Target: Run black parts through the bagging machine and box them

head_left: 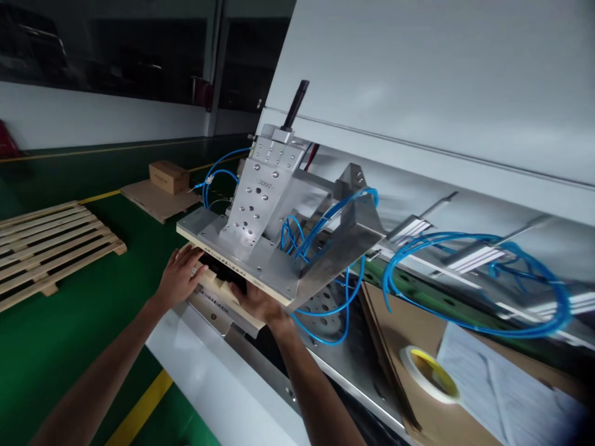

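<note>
Both forearms are extended from the bottom edge. Left hand (pixel 179 277) is laid flat and open against the near-left edge of the fixture (pixel 260 229). Right hand (pixel 258 303) is tucked under the near edge, fingers hidden, so its grip cannot be told. The fixture, an aluminium plate with an upright block, is held tilted over the white machine frame (pixel 195 359), resting on a wooden block (pixel 227 291).

Risk, as judged: the load looks heavy and is supported at one edge only, so a slip could pinch the right fingers. Blue hoses (pixel 325 248) could be snagged or kinked.

A tape roll (pixel 430 375) and paper (pixel 502 390) lie right, on cardboard. A pallet (pixel 46 248) and a box (pixel 168 176) are seen on the green floor beyond.

Legible: "3097" on the block face. The box's print is too small to read.
</note>
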`<state>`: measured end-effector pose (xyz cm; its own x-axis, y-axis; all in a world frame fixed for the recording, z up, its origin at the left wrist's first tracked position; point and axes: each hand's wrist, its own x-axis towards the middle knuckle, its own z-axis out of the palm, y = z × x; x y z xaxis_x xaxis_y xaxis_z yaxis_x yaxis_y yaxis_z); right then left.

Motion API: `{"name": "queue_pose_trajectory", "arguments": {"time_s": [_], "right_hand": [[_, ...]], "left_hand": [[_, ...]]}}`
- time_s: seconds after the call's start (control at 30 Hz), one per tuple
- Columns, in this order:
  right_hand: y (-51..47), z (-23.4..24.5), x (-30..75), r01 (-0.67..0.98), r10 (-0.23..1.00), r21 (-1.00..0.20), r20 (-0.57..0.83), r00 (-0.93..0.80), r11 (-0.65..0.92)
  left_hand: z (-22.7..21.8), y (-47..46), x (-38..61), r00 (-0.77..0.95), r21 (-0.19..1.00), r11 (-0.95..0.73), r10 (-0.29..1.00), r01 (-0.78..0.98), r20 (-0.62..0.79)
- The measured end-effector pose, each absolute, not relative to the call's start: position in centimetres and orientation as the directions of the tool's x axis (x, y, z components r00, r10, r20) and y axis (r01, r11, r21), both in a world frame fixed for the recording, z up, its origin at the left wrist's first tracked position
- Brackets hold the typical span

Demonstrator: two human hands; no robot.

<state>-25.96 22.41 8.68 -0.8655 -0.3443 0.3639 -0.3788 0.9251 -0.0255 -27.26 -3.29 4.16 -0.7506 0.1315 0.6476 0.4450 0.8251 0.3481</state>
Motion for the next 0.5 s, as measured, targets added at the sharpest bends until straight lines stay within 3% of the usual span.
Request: {"name": "queue_pose_trajectory", "arguments": {"time_s": [0.13, 0.37, 0.5], "right_hand": [[22.2, 8.3, -23.9, -0.374, -0.341, -0.025, 0.356, -0.870, 0.927], [21.0, 6.1, -18.4, -0.197, -0.179, 0.009, 0.460, -0.870, 0.980], [20.1, 6.3, -17.8, -0.207, -0.163, -0.048, 0.455, -0.875, 0.977]], "left_hand": [[3.3, -3.6, -27.2, -0.746, 0.306, 0.838, 0.166, 0.451, 0.645], [3.0, -4.2, -27.2, -0.728, 0.232, 0.870, 0.188, 0.435, 0.660], [3.7, -4.7, -26.8, -0.714, 0.217, 0.874, 0.188, 0.435, 0.675]]}}
